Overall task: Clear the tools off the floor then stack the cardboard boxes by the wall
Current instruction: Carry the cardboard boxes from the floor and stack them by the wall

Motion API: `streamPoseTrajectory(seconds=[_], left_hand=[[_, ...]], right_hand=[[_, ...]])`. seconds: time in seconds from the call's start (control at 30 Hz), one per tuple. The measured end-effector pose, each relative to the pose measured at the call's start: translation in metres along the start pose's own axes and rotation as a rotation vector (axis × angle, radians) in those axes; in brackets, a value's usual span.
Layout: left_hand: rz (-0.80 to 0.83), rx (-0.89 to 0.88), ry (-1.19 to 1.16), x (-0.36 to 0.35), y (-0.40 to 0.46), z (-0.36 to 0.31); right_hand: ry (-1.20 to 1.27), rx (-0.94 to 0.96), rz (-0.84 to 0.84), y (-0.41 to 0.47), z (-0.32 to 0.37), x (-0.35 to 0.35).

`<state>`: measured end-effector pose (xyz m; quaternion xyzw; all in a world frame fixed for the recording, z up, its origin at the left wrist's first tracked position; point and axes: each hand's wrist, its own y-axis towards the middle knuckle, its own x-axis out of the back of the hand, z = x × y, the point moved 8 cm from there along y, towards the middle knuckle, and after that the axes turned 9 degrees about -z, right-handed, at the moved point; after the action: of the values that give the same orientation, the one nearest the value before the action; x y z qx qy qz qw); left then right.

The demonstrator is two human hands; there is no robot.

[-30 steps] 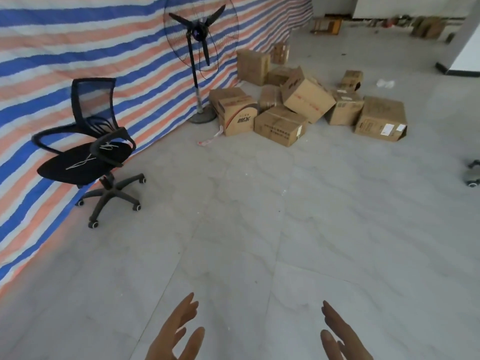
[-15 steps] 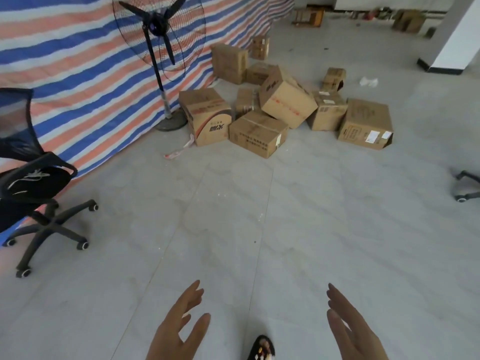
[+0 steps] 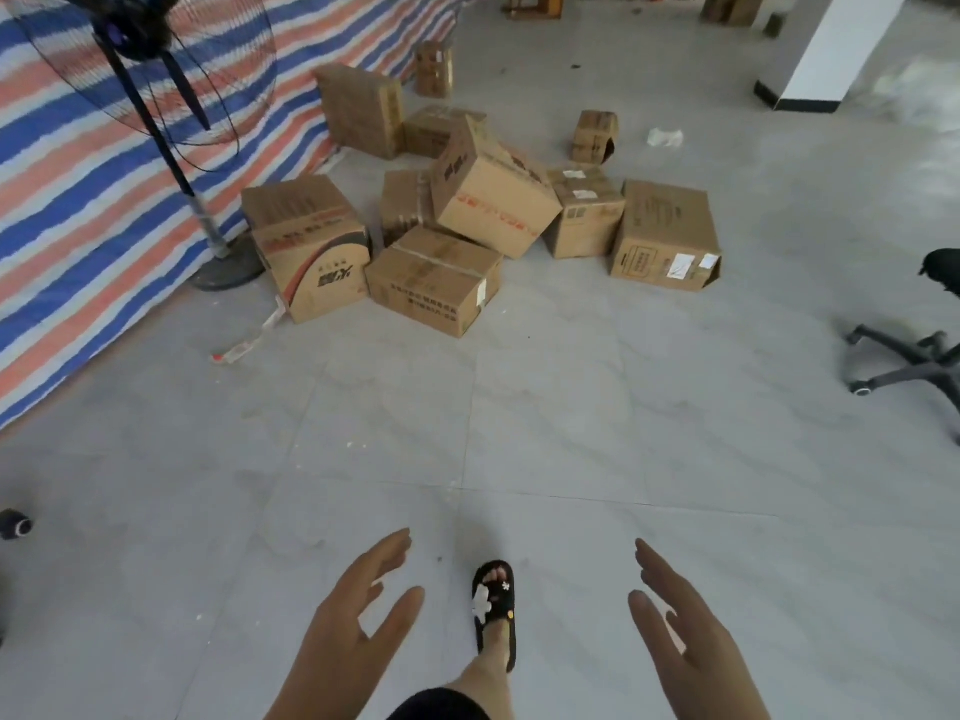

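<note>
Several brown cardboard boxes lie scattered on the grey tiled floor ahead, near the striped tarp wall [image 3: 78, 200]. One tilted box [image 3: 493, 200] leans on the others in the middle of the heap. A box with a red and black arc [image 3: 306, 246] stands at the left, a flat box [image 3: 436, 278] lies in front, and a box with white labels [image 3: 667, 236] is at the right. My left hand [image 3: 353, 626] and my right hand [image 3: 685, 636] are held out low in front of me, fingers straight, holding nothing, well short of the boxes.
A standing fan [image 3: 156, 122] rises at the left by the tarp wall. An office chair base [image 3: 909, 361] is at the right edge. A strip of packaging [image 3: 249, 340] lies on the floor. My sandalled foot [image 3: 496, 610] steps between my hands. A white pillar [image 3: 836, 49] stands at the back right.
I have walked closer to the boxes, which now look larger. The black office chair on the left has slid out of view. My foot has stepped further forward.
</note>
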<state>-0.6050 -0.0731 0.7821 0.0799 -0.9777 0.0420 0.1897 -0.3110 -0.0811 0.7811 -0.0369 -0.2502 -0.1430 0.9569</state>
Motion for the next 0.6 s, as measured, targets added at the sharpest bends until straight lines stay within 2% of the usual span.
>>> streamPoseTrajectory(seconds=[0.33,0.47,0.6], left_hand=[[0.068,0.002,0.000,-0.088,0.238,-0.065],[0.017,0.013,-0.005,-0.109,0.309,-0.077],[-0.057,0.046,-0.021,-0.140,0.388,-0.081]], right_hand=[[0.000,-0.053,-0.066,0.229,0.009,0.018],[0.042,-0.100,-0.109,0.308,0.003,0.016],[0.052,-0.062,-0.049,0.413,-0.001,0.003]])
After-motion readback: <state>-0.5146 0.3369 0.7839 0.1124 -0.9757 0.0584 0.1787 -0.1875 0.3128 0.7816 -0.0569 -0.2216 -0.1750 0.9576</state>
